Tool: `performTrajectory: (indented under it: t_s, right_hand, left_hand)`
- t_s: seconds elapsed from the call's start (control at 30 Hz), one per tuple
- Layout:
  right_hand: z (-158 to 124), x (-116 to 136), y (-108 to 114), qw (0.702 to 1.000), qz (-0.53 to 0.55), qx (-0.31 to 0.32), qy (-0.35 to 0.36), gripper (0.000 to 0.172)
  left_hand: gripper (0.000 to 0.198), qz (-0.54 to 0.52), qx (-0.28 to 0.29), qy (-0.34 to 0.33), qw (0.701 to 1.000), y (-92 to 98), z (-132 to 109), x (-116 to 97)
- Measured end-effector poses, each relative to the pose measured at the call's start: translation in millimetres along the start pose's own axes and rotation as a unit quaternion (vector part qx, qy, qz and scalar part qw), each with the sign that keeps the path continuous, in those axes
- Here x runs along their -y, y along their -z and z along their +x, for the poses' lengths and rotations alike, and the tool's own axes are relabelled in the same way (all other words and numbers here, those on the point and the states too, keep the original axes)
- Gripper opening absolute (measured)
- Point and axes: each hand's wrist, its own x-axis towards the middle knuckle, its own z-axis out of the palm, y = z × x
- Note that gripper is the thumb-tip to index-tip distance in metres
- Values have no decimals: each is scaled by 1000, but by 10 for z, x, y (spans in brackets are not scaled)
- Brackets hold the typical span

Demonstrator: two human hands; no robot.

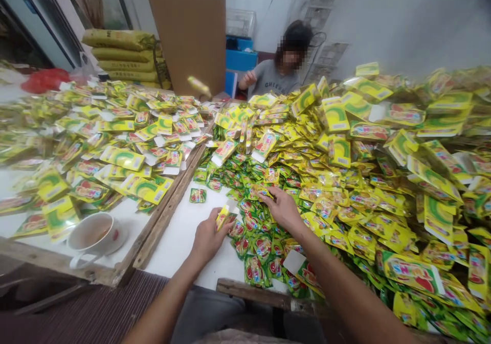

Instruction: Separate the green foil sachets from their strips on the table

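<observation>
My left hand [209, 236] is closed around a small yellow carton [222, 217], its pale end flap standing up. Over the heap of small sachets, my right hand [283, 210] has its fingertips pinched at a yellow sachet [258, 190]; the grip is partly hidden. Green sachets with red fruit prints [253, 270] lie between and below both hands. Yellow sachets [356, 216] pile up to the right. A single green sachet [198, 196] sits apart on the white tabletop [172, 236]. Near my right forearm lies a carton with a white open flap [294, 262].
Flat yellow cartons [123, 157] cover the left table, with a white cup of brownish liquid [92, 236] at its front. More cartons [406, 114] heap at right. A co-worker [276, 73] sits opposite. One blurred carton [199, 86] is in the air. Yellow sacks [123, 58] are stacked behind.
</observation>
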Motion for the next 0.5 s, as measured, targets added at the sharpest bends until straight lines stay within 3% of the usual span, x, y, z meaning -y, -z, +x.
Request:
performTrajectory:
  t_s: [0.1, 0.17, 0.3, 0.5]
  right_hand:
    - [-190, 81, -100, 970, 231, 26, -76, 32]
    - [-288, 106, -139, 949, 304, 45, -75, 32]
    - [-383, 73, -111, 959, 260, 106, -32, 23]
    - [-385, 28, -85, 956, 215, 195, -41, 22]
  left_hand:
    - [44, -108, 37, 12, 993, -15, -21, -30]
    - [47, -203, 82, -1, 976, -47, -39, -42]
    - [47, -341, 143, 9, 929, -76, -76, -59]
    - [52, -308, 201, 18, 930, -16, -110, -98]
